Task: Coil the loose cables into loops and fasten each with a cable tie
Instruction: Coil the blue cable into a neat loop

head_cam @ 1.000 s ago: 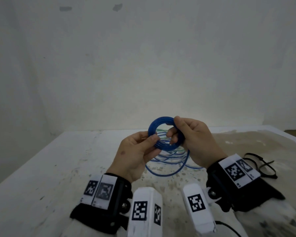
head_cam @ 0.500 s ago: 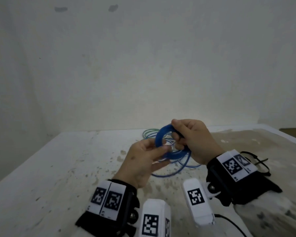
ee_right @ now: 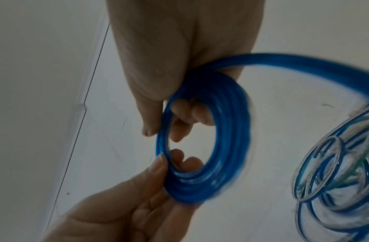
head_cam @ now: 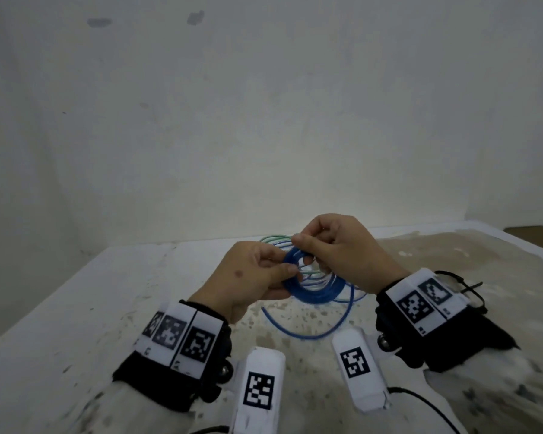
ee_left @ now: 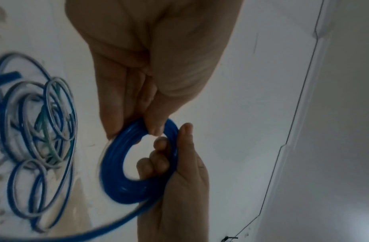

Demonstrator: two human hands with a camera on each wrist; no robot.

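Observation:
A coil of blue cable [head_cam: 314, 294] hangs above the table between both hands. My left hand [head_cam: 276, 270] pinches its left side; the left wrist view shows the thumb and fingers [ee_left: 156, 129] on the coil [ee_left: 115, 165]. My right hand [head_cam: 308, 249] grips the far top side, fingers [ee_right: 179, 134] hooked through the ring [ee_right: 231, 147]. A loose blue tail [head_cam: 308, 335] trails from the coil down onto the table. Several loose blue, white and green cables [ee_left: 40, 122] lie tangled on the table behind the coil.
The white, stained table [head_cam: 76, 339] ends at a plain wall [head_cam: 264, 120] close behind the hands. Black cable ties [head_cam: 470, 288] lie at the right, past my right wrist. A brown-stained patch [head_cam: 452, 252] covers the table's right side.
The coil has tipped from upright and facing me to lying flatter and lower. My right hand has shifted over its top edge, and both hands have drifted slightly right.

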